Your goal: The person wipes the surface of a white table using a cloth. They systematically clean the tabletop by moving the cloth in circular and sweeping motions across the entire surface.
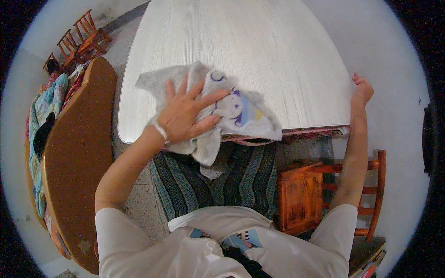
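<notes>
A light grey cloth point(222, 107) with a purple, blue and yellow cartoon print lies rumpled on the white table point(259, 51), at its near edge. Part of it hangs over that edge toward my lap. My left hand point(181, 113) rests flat on the cloth with its fingers spread; a pale bracelet circles the wrist. Off the table's right side, my right hand point(362, 89) is raised near the wall, away from the cloth. Its fingers look loosely curled, and nothing shows in them.
A wooden chair point(301, 199) stands close at my right. To the left is a bed with a curved brown board point(85, 157) and floral bedding point(48, 102) piled behind it. Small wooden chairs point(90, 37) stand at the far left. A pale wall point(389, 65) runs along the table's right.
</notes>
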Action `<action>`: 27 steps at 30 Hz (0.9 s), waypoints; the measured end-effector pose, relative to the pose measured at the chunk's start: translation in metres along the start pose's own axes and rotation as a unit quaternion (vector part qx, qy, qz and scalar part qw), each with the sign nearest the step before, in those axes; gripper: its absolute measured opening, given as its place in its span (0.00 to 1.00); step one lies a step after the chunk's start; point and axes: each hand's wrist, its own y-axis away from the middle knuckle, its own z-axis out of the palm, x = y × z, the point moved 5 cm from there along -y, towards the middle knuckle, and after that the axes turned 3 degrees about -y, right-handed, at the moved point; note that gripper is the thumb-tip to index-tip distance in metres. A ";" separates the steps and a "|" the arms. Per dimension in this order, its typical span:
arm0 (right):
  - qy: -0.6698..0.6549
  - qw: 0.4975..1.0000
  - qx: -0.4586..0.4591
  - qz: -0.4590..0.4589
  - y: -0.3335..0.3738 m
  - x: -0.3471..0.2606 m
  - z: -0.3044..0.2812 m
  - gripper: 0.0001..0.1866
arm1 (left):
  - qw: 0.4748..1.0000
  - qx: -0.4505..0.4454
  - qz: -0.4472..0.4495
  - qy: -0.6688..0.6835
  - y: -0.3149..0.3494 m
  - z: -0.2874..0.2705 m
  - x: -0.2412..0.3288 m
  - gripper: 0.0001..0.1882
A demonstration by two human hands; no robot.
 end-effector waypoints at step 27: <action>0.470 0.838 -0.145 -0.238 -0.026 0.033 0.012 0.13 | 0.981 0.099 -0.152 -0.074 -0.222 0.043 -0.062 0.31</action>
